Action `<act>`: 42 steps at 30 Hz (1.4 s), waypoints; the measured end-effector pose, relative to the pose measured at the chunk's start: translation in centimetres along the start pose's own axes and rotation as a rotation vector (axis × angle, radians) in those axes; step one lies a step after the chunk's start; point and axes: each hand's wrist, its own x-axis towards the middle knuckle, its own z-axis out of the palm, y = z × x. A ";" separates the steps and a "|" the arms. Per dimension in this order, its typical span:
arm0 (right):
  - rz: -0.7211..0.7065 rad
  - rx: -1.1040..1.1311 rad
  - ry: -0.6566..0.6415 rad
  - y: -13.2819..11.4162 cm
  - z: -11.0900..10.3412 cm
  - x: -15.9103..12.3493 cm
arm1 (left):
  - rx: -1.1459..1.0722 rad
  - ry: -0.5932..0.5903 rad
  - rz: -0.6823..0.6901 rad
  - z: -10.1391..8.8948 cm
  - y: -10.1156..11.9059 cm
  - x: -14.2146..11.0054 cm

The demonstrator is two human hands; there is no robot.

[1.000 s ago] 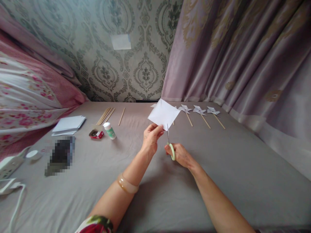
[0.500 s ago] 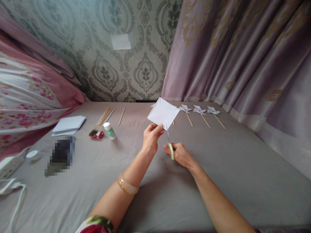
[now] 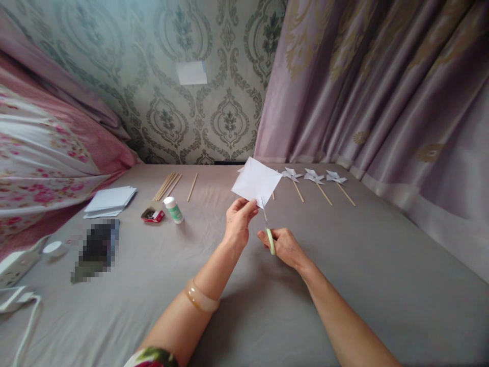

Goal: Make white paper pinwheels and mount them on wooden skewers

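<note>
A square of white paper (image 3: 256,177) is pinched at its lower corner by my left hand (image 3: 240,219), which holds it up above the grey cloth. My right hand (image 3: 286,246) grips a pair of scissors (image 3: 270,240) with pale green handles. The scissor blades reach up to the paper's near corner, just right of my left fingertips, and overlap its edge. Behind the paper, paper pinwheels on sticks (image 3: 314,177) lie in a row, and the paper partly hides those at the left end.
Left of my hands are a white-capped bottle (image 3: 174,210), a small red box (image 3: 153,215), several wooden sticks (image 3: 166,186) and a stack of white paper (image 3: 109,201). A pixelated dark object (image 3: 98,250), a white round lid (image 3: 54,248) and a power strip (image 3: 17,267) lie farther left.
The view has shifted slightly, so the surroundings sit a little lower. Both hands keep their holds, and the paper and scissors are in nearly the same place.
</note>
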 end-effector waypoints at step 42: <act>-0.008 0.048 0.093 0.4 0.0 0.2 | 0.043 -0.074 -0.030 0.6 -0.4 -1.1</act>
